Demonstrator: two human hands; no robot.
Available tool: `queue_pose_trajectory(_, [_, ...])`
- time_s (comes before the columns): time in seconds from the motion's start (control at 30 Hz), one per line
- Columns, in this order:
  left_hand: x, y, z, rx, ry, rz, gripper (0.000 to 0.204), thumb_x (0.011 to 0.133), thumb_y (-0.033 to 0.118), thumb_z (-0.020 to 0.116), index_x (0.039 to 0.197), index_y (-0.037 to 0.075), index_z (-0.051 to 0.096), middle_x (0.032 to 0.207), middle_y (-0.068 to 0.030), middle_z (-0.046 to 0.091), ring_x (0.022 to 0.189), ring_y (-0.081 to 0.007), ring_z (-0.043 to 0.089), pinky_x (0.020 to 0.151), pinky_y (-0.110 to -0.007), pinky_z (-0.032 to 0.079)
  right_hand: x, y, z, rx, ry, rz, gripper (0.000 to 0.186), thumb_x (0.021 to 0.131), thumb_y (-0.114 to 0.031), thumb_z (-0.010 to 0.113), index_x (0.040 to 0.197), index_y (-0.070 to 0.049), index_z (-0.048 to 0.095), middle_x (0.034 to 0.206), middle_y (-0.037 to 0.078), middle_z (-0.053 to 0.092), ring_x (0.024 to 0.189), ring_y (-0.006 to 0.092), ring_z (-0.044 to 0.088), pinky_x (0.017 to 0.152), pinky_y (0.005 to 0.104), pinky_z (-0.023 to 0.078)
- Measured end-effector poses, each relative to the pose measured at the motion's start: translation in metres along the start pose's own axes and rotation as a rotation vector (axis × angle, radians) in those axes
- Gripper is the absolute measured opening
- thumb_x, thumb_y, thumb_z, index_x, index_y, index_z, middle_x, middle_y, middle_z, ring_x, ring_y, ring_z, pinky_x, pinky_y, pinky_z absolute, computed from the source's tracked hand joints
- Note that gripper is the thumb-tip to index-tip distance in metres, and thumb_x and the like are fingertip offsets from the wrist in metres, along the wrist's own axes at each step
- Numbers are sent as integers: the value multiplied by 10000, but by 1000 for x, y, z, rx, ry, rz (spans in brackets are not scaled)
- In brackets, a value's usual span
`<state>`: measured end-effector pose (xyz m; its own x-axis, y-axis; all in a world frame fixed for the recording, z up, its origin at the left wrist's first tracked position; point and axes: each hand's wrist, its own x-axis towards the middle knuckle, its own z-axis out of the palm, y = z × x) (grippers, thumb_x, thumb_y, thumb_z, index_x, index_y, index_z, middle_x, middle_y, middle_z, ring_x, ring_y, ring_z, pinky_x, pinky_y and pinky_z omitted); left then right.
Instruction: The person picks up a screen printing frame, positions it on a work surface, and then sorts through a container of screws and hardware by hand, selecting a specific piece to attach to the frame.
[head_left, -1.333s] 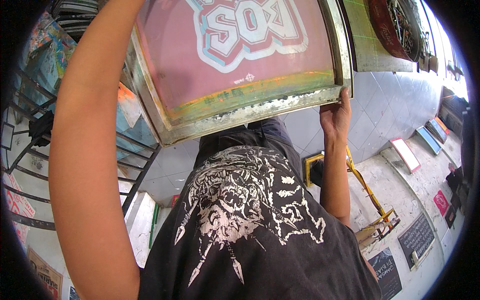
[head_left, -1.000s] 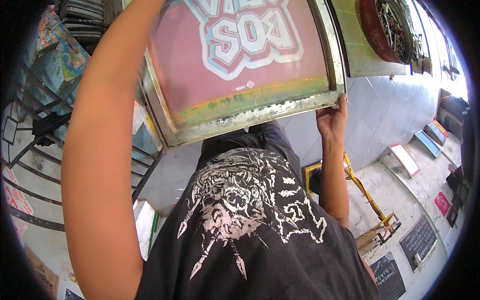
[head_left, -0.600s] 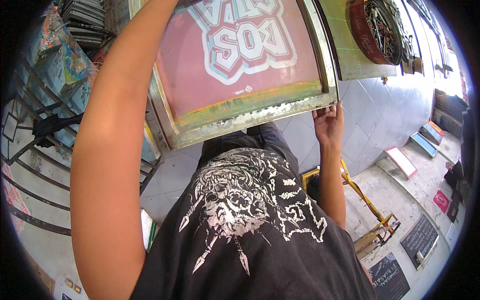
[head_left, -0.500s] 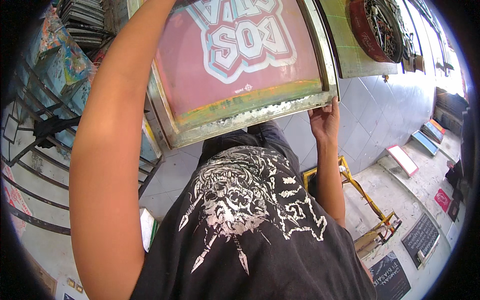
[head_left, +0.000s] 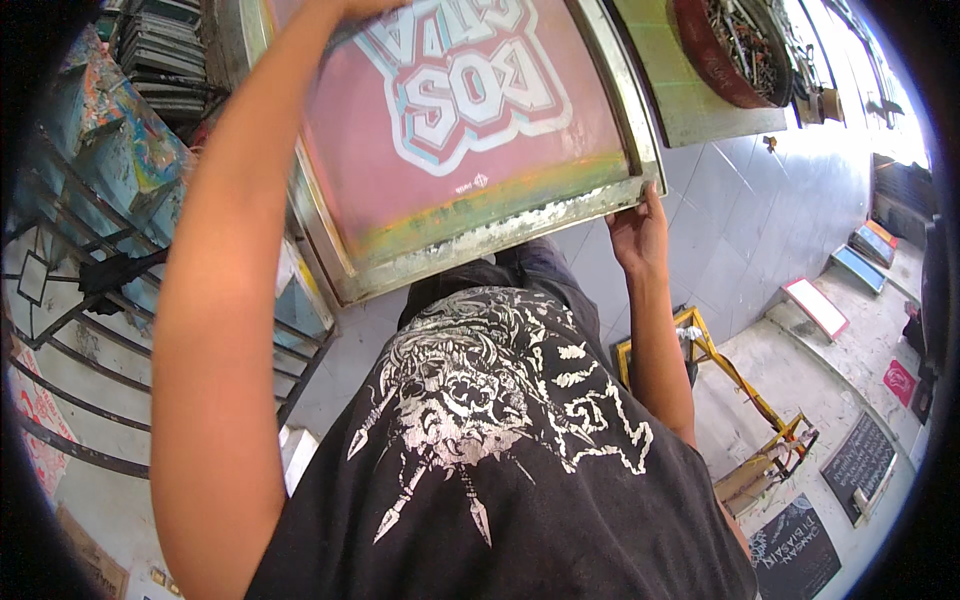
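A silk-screen frame (head_left: 505, 232) with a worn metal border slants across the upper middle. Its pink mesh (head_left: 350, 150) carries white block letters edged in blue, with a yellow-green stained band along the near side. My right hand (head_left: 641, 237) grips the frame's near right corner, thumb against the border and fingers partly hidden under it. My left arm reaches over the frame's left side. At the top edge of the picture my left hand (head_left: 362, 6) is over the mesh. Its fingers are cut off by the picture edge, so whatever they hold cannot be made out.
Right of the frame, a round red tin (head_left: 725, 60) full of small tools stands on a green board (head_left: 690, 100). Black metal bars (head_left: 90, 370) curve at the left, near a paint-splattered surface (head_left: 125, 170). A yellow metal stand (head_left: 735, 375) is by my right forearm.
My left hand has come into sight at the top, over the mesh. The frame sits slightly further left in the picture, my right hand still on its corner.
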<state>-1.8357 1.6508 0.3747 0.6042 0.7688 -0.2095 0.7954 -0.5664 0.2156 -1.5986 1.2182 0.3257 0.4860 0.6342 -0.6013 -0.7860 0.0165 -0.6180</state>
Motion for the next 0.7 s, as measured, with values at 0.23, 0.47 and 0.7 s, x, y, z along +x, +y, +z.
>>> queue_pose_trajectory(0.23, [-141,83,28,-382,245,63,535,864,348,592,1284,30,499,1242,-220,546,1144,-371,521,1007,-428,380,-11,-22,-25,-113,-18,-37,496,954,-456,450,1269,-73,464,1228,61,525,1136,203,497,937,323,387])
queue_pose_trajectory(0.47, [-305,133,68,-201,87,286,526,851,471,568,1206,82,582,1338,-170,455,1277,-336,378,1050,-507,270,-36,-48,0,-1013,131,-867,408,869,-224,617,1208,-24,510,1341,179,459,1224,307,457,1007,389,353])
queue_pose_trajectory(0.7, [-311,139,91,-254,152,220,521,852,525,541,1112,84,640,1332,-157,455,1304,-319,347,1033,-574,239,-46,-15,105,-1706,-513,-1079,397,798,-235,681,1124,-32,576,1274,201,502,1166,381,480,986,433,391])
